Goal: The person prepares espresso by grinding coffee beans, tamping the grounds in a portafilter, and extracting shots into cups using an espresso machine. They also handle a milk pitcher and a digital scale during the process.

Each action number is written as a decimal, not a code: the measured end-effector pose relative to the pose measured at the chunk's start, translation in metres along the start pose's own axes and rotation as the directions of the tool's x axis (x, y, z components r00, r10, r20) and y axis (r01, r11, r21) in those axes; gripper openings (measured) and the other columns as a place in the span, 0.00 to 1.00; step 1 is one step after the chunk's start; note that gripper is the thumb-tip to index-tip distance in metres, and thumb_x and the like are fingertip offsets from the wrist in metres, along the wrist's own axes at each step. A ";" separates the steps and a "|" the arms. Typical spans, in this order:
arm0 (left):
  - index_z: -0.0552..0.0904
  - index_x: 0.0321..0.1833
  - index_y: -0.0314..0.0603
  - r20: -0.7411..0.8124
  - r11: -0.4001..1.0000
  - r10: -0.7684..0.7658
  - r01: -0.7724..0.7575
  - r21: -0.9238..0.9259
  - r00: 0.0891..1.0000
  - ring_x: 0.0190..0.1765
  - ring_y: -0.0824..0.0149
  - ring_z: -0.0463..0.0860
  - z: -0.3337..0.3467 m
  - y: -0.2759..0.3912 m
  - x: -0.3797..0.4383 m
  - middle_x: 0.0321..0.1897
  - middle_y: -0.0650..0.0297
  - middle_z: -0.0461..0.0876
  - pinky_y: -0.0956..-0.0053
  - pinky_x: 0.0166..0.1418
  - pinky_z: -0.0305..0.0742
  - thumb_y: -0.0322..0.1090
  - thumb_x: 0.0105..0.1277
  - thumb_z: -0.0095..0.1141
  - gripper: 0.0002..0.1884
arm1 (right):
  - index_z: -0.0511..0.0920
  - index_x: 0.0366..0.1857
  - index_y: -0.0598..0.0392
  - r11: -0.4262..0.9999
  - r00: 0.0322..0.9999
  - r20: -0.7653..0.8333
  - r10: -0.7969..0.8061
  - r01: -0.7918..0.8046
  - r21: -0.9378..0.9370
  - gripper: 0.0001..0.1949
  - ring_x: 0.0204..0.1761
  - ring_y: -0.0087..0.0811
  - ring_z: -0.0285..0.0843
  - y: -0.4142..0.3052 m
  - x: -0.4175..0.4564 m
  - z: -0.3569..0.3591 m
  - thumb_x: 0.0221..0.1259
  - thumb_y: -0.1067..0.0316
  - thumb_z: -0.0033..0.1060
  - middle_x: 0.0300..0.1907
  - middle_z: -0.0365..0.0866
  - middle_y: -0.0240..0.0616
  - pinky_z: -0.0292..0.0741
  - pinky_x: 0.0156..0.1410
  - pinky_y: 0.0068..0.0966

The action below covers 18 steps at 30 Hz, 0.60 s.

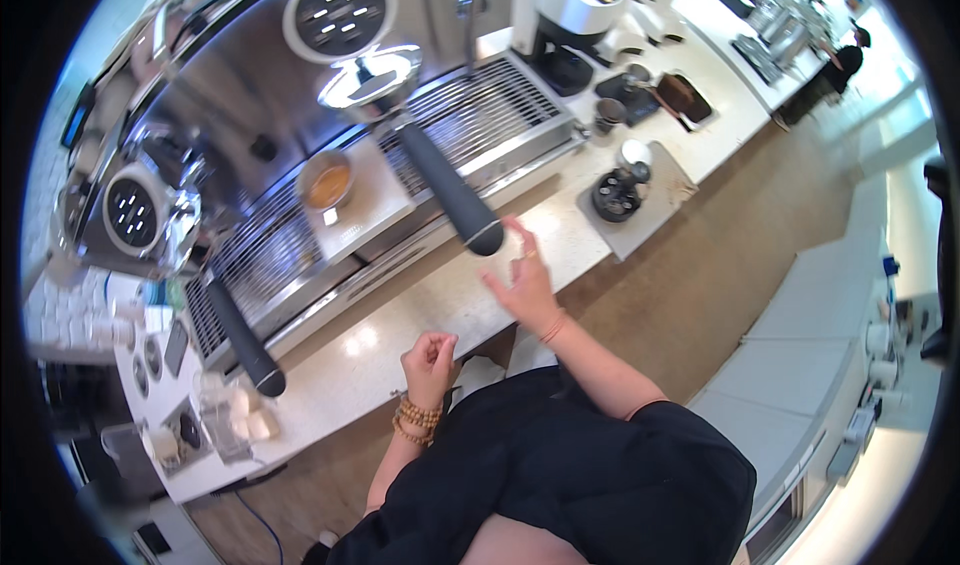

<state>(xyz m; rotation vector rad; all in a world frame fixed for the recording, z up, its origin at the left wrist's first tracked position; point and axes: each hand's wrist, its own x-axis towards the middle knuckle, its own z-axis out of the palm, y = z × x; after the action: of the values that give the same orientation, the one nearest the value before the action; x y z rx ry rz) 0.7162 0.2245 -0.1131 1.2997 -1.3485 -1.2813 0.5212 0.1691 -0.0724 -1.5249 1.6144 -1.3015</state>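
My right hand (527,280) is beside the rounded end of a black portafilter handle (450,187), fingers apart and holding nothing; whether a fingertip touches the handle I cannot tell. That portafilter sits in the espresso machine (247,77). Near the counter's front edge my left hand (431,362), with beaded bracelets at the wrist, is loosely curled with nothing visible in it. A cup of brown coffee (330,186) stands on a flat plate (364,223) over the drip tray (480,111). A second portafilter handle (244,340) juts out at the left.
A grey mat (660,212) holds a black round tool stand (617,196). Behind it are a small dark cup (610,113), a tray of coffee grounds (686,102) and a white grinder (574,2). Clear containers (221,426) stand at lower left. A person (832,73) stands far right.
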 end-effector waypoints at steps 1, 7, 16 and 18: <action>0.78 0.32 0.33 0.048 0.999 -0.037 0.036 0.032 0.998 0.17 0.82 0.67 0.007 0.000 -0.001 0.12 0.72 0.71 0.85 0.21 0.60 0.26 0.62 0.57 0.03 | 0.57 0.64 0.56 0.999 0.999 0.003 -0.049 0.049 -0.017 0.37 0.48 0.41 0.71 -0.001 -0.007 0.000 0.47 0.66 0.67 0.61 0.63 0.48 0.72 0.51 0.29; 0.77 0.18 0.35 0.368 0.979 -0.005 -0.071 0.192 0.930 0.14 0.81 0.64 0.059 0.008 0.004 0.08 0.68 0.70 0.81 0.19 0.60 0.34 0.64 0.56 0.16 | 0.64 0.58 0.57 0.972 0.971 -0.100 -0.215 0.223 0.072 0.31 0.14 0.17 0.56 0.013 -0.016 -0.041 0.47 0.72 0.65 0.56 0.71 0.42 0.60 0.22 0.14; 0.75 0.38 0.37 0.814 0.978 -0.151 0.202 0.043 0.561 0.30 0.80 0.71 0.215 0.032 0.058 0.26 0.68 0.75 0.84 0.34 0.65 0.30 0.68 0.43 0.07 | 0.74 0.47 0.55 0.963 0.902 -0.408 -0.141 0.030 -0.266 0.12 0.17 0.31 0.69 0.131 0.117 -0.255 0.59 0.71 0.52 0.24 0.76 0.39 0.70 0.28 0.25; 0.76 0.38 0.37 0.840 0.975 -0.086 0.218 -0.040 0.535 0.31 0.80 0.71 0.262 0.029 0.076 0.27 0.68 0.75 0.84 0.35 0.66 0.28 0.68 0.44 0.06 | 0.73 0.51 0.52 0.930 0.950 -0.313 -0.025 -0.093 -0.357 0.14 0.19 0.37 0.73 0.183 0.157 -0.297 0.61 0.68 0.48 0.20 0.75 0.42 0.71 0.29 0.30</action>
<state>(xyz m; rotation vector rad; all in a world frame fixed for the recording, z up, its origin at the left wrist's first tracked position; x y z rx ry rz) 0.4462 0.1769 -0.1211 0.6719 -1.7377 -2.2620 0.1502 0.0765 -0.0938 -1.5464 2.1810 -1.3261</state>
